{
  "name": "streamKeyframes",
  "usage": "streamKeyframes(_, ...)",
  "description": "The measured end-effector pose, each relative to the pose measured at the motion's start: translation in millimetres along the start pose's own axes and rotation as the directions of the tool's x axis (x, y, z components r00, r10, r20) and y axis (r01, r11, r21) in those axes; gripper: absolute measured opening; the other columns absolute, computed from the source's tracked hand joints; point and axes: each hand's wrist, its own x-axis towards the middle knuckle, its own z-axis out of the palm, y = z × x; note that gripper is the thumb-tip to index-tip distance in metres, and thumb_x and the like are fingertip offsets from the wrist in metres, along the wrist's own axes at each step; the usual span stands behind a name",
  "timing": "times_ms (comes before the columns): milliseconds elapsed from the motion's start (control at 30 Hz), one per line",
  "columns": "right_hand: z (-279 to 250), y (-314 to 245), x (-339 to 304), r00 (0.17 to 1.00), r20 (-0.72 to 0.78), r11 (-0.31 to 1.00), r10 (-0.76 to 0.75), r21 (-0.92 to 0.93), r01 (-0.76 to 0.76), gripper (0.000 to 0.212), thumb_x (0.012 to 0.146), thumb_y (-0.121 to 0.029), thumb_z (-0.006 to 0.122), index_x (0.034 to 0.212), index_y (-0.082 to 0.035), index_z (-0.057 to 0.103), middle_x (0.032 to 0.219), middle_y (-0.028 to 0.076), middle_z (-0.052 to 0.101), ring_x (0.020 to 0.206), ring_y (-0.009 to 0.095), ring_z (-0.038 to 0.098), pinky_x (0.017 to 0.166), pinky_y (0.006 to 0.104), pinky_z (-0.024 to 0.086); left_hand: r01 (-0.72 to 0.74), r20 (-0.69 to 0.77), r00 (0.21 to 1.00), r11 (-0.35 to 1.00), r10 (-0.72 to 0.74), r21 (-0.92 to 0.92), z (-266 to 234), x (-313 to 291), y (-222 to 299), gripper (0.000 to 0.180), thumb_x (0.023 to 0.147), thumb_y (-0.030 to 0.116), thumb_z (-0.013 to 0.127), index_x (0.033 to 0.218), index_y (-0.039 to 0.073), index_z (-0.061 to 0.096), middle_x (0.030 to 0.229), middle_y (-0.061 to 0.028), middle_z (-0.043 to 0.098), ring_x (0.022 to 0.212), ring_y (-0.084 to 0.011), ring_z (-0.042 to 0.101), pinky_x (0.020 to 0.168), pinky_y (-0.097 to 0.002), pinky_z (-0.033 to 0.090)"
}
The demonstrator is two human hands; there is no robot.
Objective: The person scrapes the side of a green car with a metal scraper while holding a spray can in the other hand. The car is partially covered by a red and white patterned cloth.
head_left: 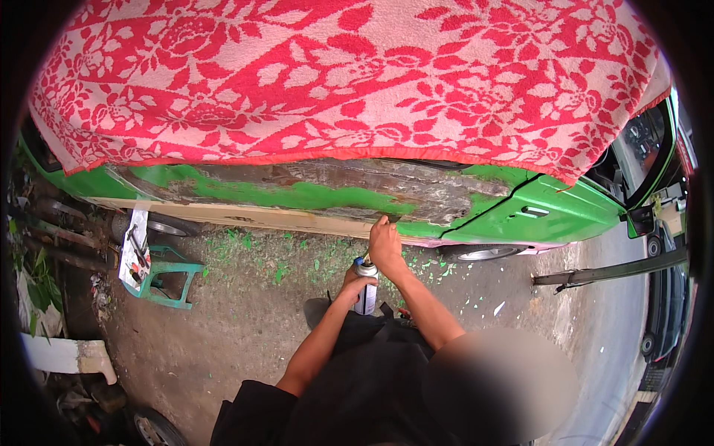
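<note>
My left hand (352, 285) is wrapped round a white gas can (366, 299) in front of my body. A blow-torch head with a blue knob (359, 261) and brass-coloured parts sits on the can's top. Higher up, my right hand (384, 244) is closed on a tool with a dark tip (394, 218), mostly hidden by the fingers. That tip is at the lower side panel of a green vehicle (335, 198). Much of the panel shows bare brown and grey patches among the remaining green paint.
A red and pink floral blanket (312, 82) covers the vehicle's upper part. Green paint flakes (279, 273) litter the ground. A green plastic stool (175, 279) with tools on paper stands left. A post (610, 270) juts in at right, near a parked dark car (664, 305).
</note>
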Motion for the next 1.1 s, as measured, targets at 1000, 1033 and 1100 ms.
streamKeyframes(1000,-68,170,-64,0.979,-0.199,0.971,-0.046,0.220,0.090,0.026,0.079,-0.005,0.054,0.097,0.013,0.046,0.069,0.032,0.059,0.067,0.049,0.060,0.062,0.0537,0.050,-0.143,-0.264,0.956,0.989,0.125,-0.048,64,-20,-31,0.053,0.055,-0.007,0.075,0.098,0.008,0.050,0.087,-0.0040,0.061,0.081,-0.0168,0.061,0.068,-0.0322,0.049)
streamKeyframes(1033,-66,189,-66,0.985,-0.170,0.971,-0.040,0.228,0.079,0.026,0.079,-0.005,0.054,0.096,0.012,0.046,0.069,0.032,0.059,0.067,0.049,0.061,0.062,0.0540,0.050,-0.128,-0.294,0.950,0.990,0.107,-0.053,75,-23,-28,0.053,0.055,-0.007,0.075,0.098,0.008,0.050,0.088,-0.0041,0.061,0.081,-0.0169,0.061,0.068,-0.0322,0.049)
streamKeyframes(1100,-64,222,-69,0.988,-0.155,0.962,-0.022,0.267,0.063,0.022,0.080,-0.010,0.057,0.092,0.008,0.049,0.071,0.030,0.061,0.069,0.047,0.061,0.063,0.0545,0.049,-0.081,-0.348,0.936,0.992,0.044,-0.093,102,-36,-17,0.052,0.056,-0.009,0.075,0.099,0.008,0.049,0.088,-0.0043,0.061,0.080,-0.0171,0.062,0.067,-0.0323,0.050)
